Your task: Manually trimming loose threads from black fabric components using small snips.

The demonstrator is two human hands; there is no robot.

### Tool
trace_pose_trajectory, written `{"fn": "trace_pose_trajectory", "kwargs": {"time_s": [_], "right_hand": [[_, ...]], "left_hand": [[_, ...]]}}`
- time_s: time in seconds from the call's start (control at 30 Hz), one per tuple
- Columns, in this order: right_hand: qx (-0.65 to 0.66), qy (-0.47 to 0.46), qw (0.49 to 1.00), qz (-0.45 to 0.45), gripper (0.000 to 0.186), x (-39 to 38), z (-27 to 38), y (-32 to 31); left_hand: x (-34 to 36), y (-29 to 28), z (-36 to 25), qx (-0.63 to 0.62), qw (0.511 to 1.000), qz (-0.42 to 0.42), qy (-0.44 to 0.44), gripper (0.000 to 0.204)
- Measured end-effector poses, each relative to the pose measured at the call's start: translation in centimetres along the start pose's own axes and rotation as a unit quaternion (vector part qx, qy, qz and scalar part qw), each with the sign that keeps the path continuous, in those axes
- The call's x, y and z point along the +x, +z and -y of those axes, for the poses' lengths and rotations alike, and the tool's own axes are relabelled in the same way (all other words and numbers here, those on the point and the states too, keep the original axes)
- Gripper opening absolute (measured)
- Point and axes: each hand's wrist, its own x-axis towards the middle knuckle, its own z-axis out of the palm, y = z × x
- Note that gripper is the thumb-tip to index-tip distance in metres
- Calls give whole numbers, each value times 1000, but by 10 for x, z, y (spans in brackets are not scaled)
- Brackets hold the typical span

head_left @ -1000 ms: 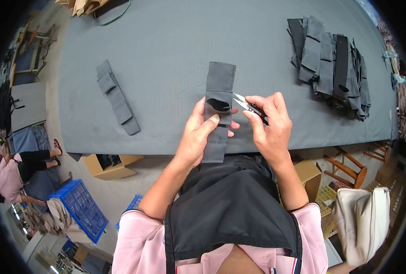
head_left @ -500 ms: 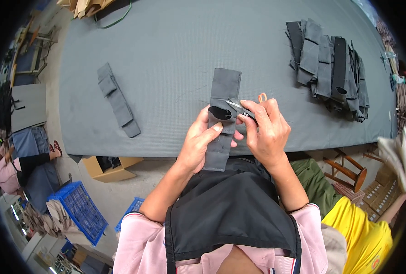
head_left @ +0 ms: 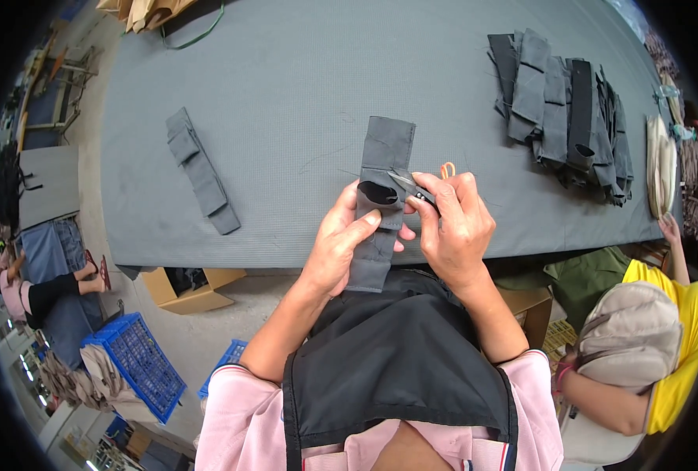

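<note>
My left hand grips a dark grey fabric strap with stitched loops, its thumb pressed on the front. One loop of the strap gapes, showing a dark hollow. In my right hand is a pair of thread snips with an orange finger ring, closed in by thumb and fingers. The blades lie by the strap's right edge, just above the gaping loop. A few fingers of the left hand show behind the strap. Whether the blades touch a thread is too small to tell.
One more grey strap lies at left on the grey-covered table. A heap of similar straps lies at right. Below the edge stand an open carton and a blue crate. A person in yellow holds a beige bag.
My hands, strap and snips stay nearly in place. The person in yellow has moved on the right, with the beige bag now in view and a pale item at the table's right edge.
</note>
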Motion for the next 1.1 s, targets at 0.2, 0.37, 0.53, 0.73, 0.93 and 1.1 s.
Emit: {"fn": "trace_pose_trajectory", "kwargs": {"time_s": [0.2, 0.37, 0.53, 0.73, 0.93, 1.1], "right_hand": [[60, 26, 998, -3, 32, -5, -2, 0], [-3, 2, 1000, -13, 30, -9, 0, -5], [-16, -16, 999, -30, 30, -11, 0, -7], [11, 4, 999, -34, 31, -18, -1, -11], [135, 82, 987, -26, 30, -24, -1, -20], [85, 6, 996, -16, 32, -17, -1, -25]], "left_hand": [[-2, 3, 1, 2, 1000, 2, -1, 45], [-3, 5, 3, 10, 1000, 9, 2, 42], [-6, 7, 4, 6, 1000, 15, 2, 39], [-11, 9, 7, -7, 1000, 28, -7, 37], [-16, 13, 10, 13, 999, 31, -12, 41], [-22, 21, 13, 43, 999, 20, -15, 49]]}}
